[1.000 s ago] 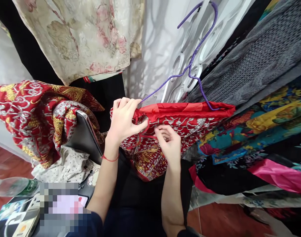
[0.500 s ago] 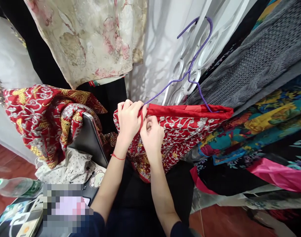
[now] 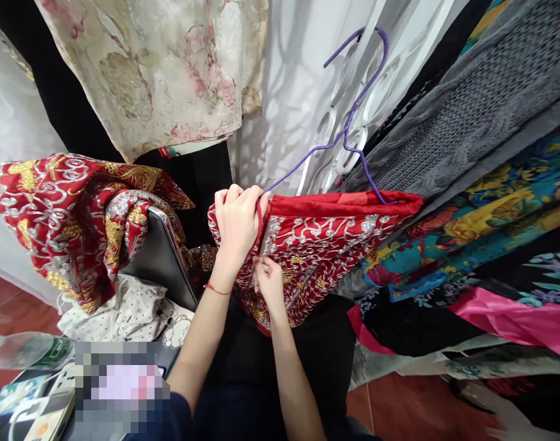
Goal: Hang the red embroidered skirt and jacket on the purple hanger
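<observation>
- Head view, the only one on record; clock positions are taken from its centre, twelve at the top.
- Principal item: a red embroidered garment with silver and gold work, lying from the centre out to four o'clock. Its red satin band runs along the upper edge.
- A purple hanger rises towards one o'clock. Its right arm meets the band; its left arm disappears at the knuckles of the left hand. Whether the hook bears on the white lattice behind it cannot be told.
- Left hand, just off centre at nine o'clock: closed over the garment's corner, a red cord showing beside the thumb.
- Right hand, towards six o'clock: fingers curled narrow, tips at the embroidered face below the band. Whether anything is pinched between them cannot be told.
- Step in hand, in this inspector's judgement: attending to the garment's corner and cord at the hanger. Further work there would call for a steady left hold and a fine right fingertip grip.
- Surroundings: a second red embroidered cloth at nine o'clock, a plastic bottle at eight, a grey cable-knit piece at two.
</observation>
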Tool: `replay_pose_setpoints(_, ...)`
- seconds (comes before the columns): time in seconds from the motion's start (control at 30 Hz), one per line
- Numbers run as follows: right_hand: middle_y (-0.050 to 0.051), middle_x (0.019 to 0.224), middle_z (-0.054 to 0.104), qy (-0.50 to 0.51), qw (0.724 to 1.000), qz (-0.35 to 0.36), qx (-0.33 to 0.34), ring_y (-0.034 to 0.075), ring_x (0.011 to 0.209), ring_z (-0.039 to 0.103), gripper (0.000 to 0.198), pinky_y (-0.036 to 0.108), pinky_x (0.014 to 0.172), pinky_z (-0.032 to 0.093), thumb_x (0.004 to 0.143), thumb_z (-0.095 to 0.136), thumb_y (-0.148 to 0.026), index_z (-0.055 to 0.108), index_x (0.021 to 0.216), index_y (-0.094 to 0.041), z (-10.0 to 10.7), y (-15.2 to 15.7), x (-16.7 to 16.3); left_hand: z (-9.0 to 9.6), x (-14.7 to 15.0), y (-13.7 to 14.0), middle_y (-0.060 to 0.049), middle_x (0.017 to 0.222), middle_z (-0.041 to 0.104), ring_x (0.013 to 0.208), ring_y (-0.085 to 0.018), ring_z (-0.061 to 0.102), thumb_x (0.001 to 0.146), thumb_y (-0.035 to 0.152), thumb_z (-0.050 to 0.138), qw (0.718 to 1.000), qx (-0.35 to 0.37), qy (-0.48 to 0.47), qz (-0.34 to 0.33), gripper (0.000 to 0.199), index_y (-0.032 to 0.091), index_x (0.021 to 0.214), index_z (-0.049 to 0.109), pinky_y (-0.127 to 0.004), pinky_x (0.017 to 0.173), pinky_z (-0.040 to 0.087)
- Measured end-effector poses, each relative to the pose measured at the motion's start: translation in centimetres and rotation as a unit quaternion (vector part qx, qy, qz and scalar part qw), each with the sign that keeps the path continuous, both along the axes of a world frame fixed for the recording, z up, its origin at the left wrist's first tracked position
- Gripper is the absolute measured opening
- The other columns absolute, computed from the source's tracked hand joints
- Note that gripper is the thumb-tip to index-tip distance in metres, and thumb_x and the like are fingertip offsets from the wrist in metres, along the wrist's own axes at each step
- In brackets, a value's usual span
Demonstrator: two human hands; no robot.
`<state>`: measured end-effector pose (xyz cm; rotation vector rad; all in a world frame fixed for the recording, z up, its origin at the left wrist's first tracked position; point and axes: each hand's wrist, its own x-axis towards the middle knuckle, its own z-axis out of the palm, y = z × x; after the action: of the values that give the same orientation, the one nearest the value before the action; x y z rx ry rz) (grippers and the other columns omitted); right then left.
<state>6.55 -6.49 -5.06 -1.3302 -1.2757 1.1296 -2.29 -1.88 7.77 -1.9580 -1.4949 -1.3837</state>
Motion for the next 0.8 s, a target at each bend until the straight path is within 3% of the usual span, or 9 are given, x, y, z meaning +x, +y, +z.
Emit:
replay_pose_setpoints(0.2, -0.007, 0.042, 0.047, -0.076, 0.997, 0.020, -0.011, 0.012, 0.040, 0.047, 0.037, 0.022, 0.044, 0.038, 0.087, 0.056, -0.057, 0.060, 0.072, -0.023, -1.9, 0.9, 1.0, 0.0, -0.2, -0.2, -0.006, 0.081, 0.069, 0.083, -0.023, 0.052, 0.100, 0.041, 0.045, 0.999, -0.038, 0.013, -0.020, 0.028, 0.022, 0.086, 0.060, -0.042, 0.087, 0.033)
replay_pose_setpoints(0.37, -0.002, 0.055, 0.061, -0.113, 0.989, 0.096, 0.021, 0.014, 0.050, 0.057, 0.032, 0.025, 0.053, 0.045, 0.081, 0.068, -0.051, 0.066, 0.071, -0.021, 2.4, -0.5, 8.1, 1.4, -2.6, -1.4, -0.010, 0.110, 0.070, 0.107, -0.029, 0.055, 0.088, 0.039, 0.057, 0.990, -0.092, 0.067, -0.083, 0.029, 0.020, 0.110, 0.061, -0.045, 0.094, 0.037)
replay_pose_setpoints(0.4, 0.000, 0.065, 0.065, -0.140, 0.983, 0.077, 0.091, 0.015, 0.058, 0.060, 0.030, 0.026, 0.058, 0.047, 0.086, 0.063, -0.049, 0.067, 0.078, -0.020, 3.9, -0.7, 10.1, 1.7, -3.2, -1.6, -0.010, 0.116, 0.068, 0.111, -0.029, 0.054, 0.087, 0.034, 0.055, 0.987, -0.099, 0.070, -0.101, 0.031, 0.020, 0.114, 0.060, -0.045, 0.095, 0.038)
replay_pose_setpoints(0.43, 0.002, 0.072, 0.066, -0.180, 0.967, 0.010, 0.179, 0.016, 0.064, 0.060, 0.029, 0.028, 0.063, 0.048, 0.091, 0.057, -0.046, 0.067, 0.082, -0.020, 5.5, -0.8, 12.1, 1.9, -3.6, -1.5, -0.010, 0.120, 0.066, 0.114, -0.029, 0.053, 0.086, 0.029, 0.052, 0.986, -0.100, 0.063, -0.118, 0.032, 0.020, 0.115, 0.060, -0.045, 0.097, 0.039)
replay_pose_setpoints(0.5, 0.008, 0.088, 0.065, -0.271, 0.887, -0.163, 0.338, 0.020, 0.081, 0.061, 0.022, 0.034, 0.076, 0.050, 0.092, 0.057, -0.040, 0.066, 0.090, -0.020, 8.8, -0.7, 15.7, 2.2, -4.2, -1.1, -0.010, 0.120, 0.064, 0.114, -0.027, 0.054, 0.085, 0.021, 0.046, 0.987, -0.085, 0.010, -0.136, 0.032, 0.020, 0.111, 0.063, -0.043, 0.097, 0.042)
replay_pose_setpoints(0.57, 0.016, 0.112, 0.061, -0.382, 0.796, -0.247, 0.399, 0.030, 0.108, 0.056, 0.028, 0.047, 0.094, 0.045, 0.088, 0.063, -0.039, 0.066, 0.107, -0.019, 11.7, -0.2, 18.7, 2.2, -4.1, -0.3, -0.009, 0.109, 0.064, 0.102, -0.023, 0.059, 0.088, 0.021, 0.044, 0.987, -0.065, -0.071, -0.126, 0.025, 0.020, 0.099, 0.066, -0.039, 0.091, 0.046)
replay_pose_setpoints(0.63, 0.022, 0.133, 0.051, -0.473, 0.740, -0.261, 0.399, 0.039, 0.127, 0.044, 0.035, 0.057, 0.105, 0.035, 0.086, 0.067, -0.042, 0.066, 0.113, -0.020, 13.6, 0.6, 21.1, 2.2, -3.7, 0.6, -0.007, 0.093, 0.063, 0.086, -0.020, 0.059, 0.089, 0.027, 0.050, 0.984, -0.052, -0.134, -0.103, 0.018, 0.019, 0.086, 0.065, -0.034, 0.081, 0.048)
replay_pose_setpoints(0.73, 0.019, 0.144, 0.046, -0.543, 0.711, -0.228, 0.383, 0.043, 0.134, 0.037, 0.027, 0.060, 0.107, 0.030, 0.086, 0.068, -0.044, 0.069, 0.104, -0.024, 14.4, 1.7, 23.6, 2.2, -3.2, 1.5, -0.003, 0.083, 0.061, 0.072, -0.015, 0.055, 0.083, 0.024, 0.060, 0.982, -0.044, -0.162, -0.091, 0.008, 0.019, 0.078, 0.063, -0.029, 0.072, 0.046)
replay_pose_setpoints(0.8, 0.017, 0.134, 0.056, -0.545, 0.723, -0.181, 0.384, 0.038, 0.126, 0.048, 0.018, 0.055, 0.102, 0.037, 0.090, 0.063, -0.039, 0.068, 0.101, -0.025, 14.0, 2.1, 24.6, 2.3, -3.3, 2.0, -0.001, 0.080, 0.062, 0.068, -0.013, 0.053, 0.079, 0.017, 0.059, 0.980, -0.051, -0.169, -0.087, 0.005, 0.019, 0.081, 0.063, -0.028, 0.068, 0.044)
